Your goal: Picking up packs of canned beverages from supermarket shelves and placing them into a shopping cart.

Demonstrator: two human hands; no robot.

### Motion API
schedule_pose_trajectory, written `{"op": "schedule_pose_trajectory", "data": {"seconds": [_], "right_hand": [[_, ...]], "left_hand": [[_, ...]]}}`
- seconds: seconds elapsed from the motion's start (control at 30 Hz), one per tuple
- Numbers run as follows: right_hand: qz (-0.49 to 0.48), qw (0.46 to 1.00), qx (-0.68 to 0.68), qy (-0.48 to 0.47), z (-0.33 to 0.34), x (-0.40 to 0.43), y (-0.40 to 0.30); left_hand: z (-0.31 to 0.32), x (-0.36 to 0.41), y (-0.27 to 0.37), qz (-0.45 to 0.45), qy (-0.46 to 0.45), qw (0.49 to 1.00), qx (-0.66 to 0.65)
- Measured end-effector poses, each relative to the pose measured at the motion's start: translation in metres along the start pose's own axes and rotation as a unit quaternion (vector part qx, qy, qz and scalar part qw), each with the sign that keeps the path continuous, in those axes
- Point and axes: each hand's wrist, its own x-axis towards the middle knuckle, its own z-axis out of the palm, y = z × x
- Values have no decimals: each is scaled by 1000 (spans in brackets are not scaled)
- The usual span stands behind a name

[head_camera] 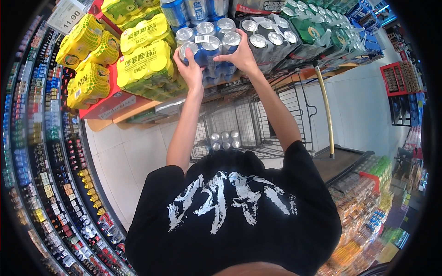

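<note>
Both hands clasp a shrink-wrapped pack of blue cans with silver lids (211,43) from its two sides. My left hand (190,68) is at the left end, its thumb on the lid of the front can. My right hand (241,55) grips the right end, fingers over the back corner and thumb at the front. Yellow can packs (146,65) stand just left of it, and a pack of dark cans (267,45) stands at its right. More blue cans (174,12) are behind. The pack's underside is hidden.
Below my arms is a wire shopping cart (253,120) holding a pack of silver-topped cans (225,140). A flatbed trolley (342,162) with a yellowish handle (325,110) stands to the right. Long stocked shelves (51,165) line the left; packaged goods (359,214) fill the lower right.
</note>
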Motion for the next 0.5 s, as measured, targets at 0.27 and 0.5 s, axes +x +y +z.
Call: {"op": "schedule_pose_trajectory", "data": {"seconds": [0.27,0.5], "right_hand": [[4,999,5,52,13,-27,3],[164,986,9,-24,56,-193,81]], "left_hand": [[-23,-17,-15,24,-61,998,15],[-155,-95,-147,-37,-199,953,228]]}}
